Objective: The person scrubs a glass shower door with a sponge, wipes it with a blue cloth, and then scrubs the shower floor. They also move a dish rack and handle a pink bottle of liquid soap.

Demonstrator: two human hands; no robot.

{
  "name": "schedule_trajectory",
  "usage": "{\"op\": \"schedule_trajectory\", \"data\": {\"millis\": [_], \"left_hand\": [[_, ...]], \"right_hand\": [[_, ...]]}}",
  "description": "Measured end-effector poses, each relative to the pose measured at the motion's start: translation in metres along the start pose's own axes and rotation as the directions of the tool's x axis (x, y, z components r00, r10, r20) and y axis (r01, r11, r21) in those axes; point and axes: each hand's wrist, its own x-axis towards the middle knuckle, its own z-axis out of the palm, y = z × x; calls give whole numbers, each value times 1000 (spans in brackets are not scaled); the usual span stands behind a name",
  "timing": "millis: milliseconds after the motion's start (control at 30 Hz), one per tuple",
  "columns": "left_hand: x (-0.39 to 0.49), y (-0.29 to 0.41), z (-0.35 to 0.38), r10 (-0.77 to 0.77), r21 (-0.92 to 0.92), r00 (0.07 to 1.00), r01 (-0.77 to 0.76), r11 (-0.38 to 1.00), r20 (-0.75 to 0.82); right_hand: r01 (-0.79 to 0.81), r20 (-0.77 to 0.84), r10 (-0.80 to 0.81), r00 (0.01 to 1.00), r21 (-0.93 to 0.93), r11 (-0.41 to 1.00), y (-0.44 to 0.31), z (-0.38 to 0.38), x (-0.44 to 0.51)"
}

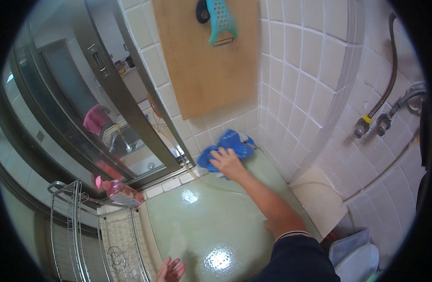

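A blue cloth with white marks (236, 143) lies bunched in the far corner of a wet, pale green countertop (202, 218), against the tiled wall. My right hand (227, 163) presses on it from above, fingers spread over the fabric; whether the fingers grip it is hard to tell. At the bottom edge of the view is my left hand (171, 270), empty, with its fingers apart and slightly curled. A thin clear hose (216, 187) runs across the countertop near the cloth.
A wire dish rack (120, 243) stands at left, beside a pink pump bottle (122, 193) near the sliding window frame (131, 81). Above the cloth hangs a wooden board (212, 70) with a turquoise peeler (221, 21). Pipe valves (362, 127) and basins (357, 261) are at right.
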Motion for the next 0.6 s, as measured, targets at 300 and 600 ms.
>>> {"op": "schedule_trajectory", "data": {"millis": [300,600], "left_hand": [[-21,4,-21,-24,17,987,27,999,-159],[-16,-3,-15,14,-55,998,-18,998,-62]], "right_hand": [[-563,-300,585,754,165,810,85,-55,6],[-663,18,663,749,52,747,81,-64,-6]]}}
